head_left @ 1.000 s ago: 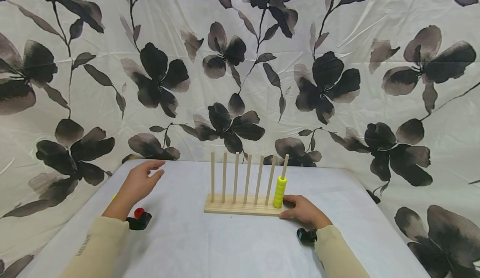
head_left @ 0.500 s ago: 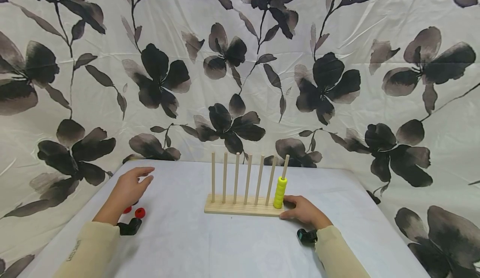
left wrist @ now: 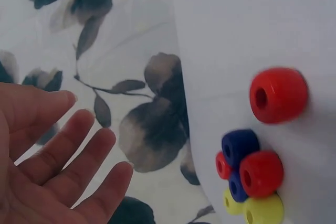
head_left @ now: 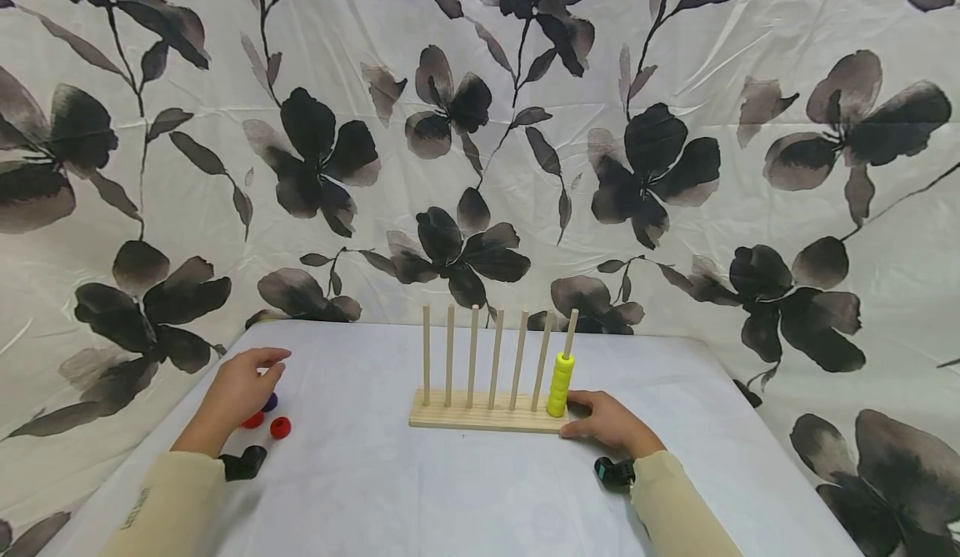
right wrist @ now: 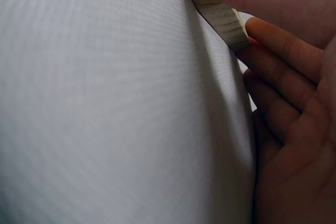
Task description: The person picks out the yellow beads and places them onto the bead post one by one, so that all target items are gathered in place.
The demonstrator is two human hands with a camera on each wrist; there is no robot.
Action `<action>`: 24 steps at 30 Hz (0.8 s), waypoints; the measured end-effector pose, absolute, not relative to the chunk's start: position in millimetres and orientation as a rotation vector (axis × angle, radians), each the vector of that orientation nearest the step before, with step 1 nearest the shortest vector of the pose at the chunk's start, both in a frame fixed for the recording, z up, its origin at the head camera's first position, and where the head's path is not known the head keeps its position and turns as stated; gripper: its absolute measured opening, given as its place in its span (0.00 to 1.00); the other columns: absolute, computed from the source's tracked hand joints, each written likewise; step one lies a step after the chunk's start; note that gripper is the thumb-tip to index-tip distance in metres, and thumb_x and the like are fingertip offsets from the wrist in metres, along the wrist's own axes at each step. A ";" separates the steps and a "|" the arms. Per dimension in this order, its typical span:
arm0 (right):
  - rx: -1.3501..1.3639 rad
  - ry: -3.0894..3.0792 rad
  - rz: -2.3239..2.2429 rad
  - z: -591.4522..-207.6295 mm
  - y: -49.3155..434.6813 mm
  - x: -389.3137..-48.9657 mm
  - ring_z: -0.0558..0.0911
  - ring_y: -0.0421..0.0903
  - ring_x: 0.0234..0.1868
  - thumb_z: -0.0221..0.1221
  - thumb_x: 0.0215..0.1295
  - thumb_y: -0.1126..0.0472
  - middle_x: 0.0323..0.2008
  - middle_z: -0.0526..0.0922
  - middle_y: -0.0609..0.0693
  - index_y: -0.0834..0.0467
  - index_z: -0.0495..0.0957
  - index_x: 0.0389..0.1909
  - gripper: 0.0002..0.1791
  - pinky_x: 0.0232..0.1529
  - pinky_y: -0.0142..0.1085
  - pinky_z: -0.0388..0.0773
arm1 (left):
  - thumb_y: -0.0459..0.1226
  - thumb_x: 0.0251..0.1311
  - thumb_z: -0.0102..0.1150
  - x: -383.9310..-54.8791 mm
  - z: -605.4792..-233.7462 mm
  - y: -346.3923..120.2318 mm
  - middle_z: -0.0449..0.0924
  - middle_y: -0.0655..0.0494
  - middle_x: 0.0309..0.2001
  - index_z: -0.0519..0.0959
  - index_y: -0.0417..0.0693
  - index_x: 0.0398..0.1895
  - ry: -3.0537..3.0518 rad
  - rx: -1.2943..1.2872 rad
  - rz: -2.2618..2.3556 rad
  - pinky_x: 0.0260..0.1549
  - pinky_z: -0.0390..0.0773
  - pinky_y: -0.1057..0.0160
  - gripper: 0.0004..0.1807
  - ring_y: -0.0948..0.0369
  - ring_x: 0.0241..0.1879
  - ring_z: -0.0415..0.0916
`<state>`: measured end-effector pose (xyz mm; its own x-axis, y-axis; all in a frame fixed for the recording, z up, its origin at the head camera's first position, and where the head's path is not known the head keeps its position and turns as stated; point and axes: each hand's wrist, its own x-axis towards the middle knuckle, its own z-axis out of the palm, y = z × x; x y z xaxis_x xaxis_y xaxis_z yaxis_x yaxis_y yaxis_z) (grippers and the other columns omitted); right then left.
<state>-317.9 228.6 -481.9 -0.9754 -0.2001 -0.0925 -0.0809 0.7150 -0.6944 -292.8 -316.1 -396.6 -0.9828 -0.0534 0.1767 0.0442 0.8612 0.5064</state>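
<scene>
A wooden peg stand (head_left: 480,418) with several upright pegs sits mid-table in the head view. Yellow beads (head_left: 560,385) are stacked on its rightmost peg. My right hand (head_left: 609,424) grips the right end of the base, thumb in front and fingers behind; the right wrist view shows the base's end (right wrist: 231,27) between them. My left hand (head_left: 234,392) is in the air over the table's left side, fingers loosely bent, holding nothing. Near it lie a red bead (left wrist: 281,95) on its own and a cluster with a blue bead (left wrist: 241,145), a red bead (left wrist: 261,174) and a yellow bead (left wrist: 264,211).
A white cloth covers the table (head_left: 420,490). Behind it hangs a floral curtain (head_left: 540,223). Black devices are strapped to both wrists, the left one (head_left: 244,463) close to the loose beads. The table's left edge (left wrist: 184,77) runs past the cluster.
My left hand has moved left and toward me, and red and blue beads now show beside it. The right hand and the peg stand have stayed put.
</scene>
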 end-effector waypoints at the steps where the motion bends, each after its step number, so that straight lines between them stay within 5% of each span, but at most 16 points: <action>1: -0.227 2.758 -1.104 -482.2 228.6 -318.1 0.65 0.59 0.70 0.74 0.44 0.45 0.66 0.72 0.56 0.56 0.71 0.65 0.45 0.69 0.60 0.59 | 0.38 0.70 0.47 -292.6 -398.3 -318.8 0.70 0.30 0.59 0.71 0.37 0.62 -2.861 0.005 -0.765 0.53 0.73 0.35 0.22 0.34 0.57 0.68; 24: -0.213 2.753 -1.105 -483.1 229.4 -320.1 0.65 0.59 0.70 0.75 0.44 0.45 0.66 0.72 0.56 0.56 0.71 0.66 0.46 0.69 0.59 0.59 | 0.37 0.62 0.60 -284.7 -408.6 -356.2 0.76 0.28 0.49 0.73 0.27 0.56 -3.029 0.116 -0.711 0.42 0.81 0.45 0.24 0.38 0.46 0.73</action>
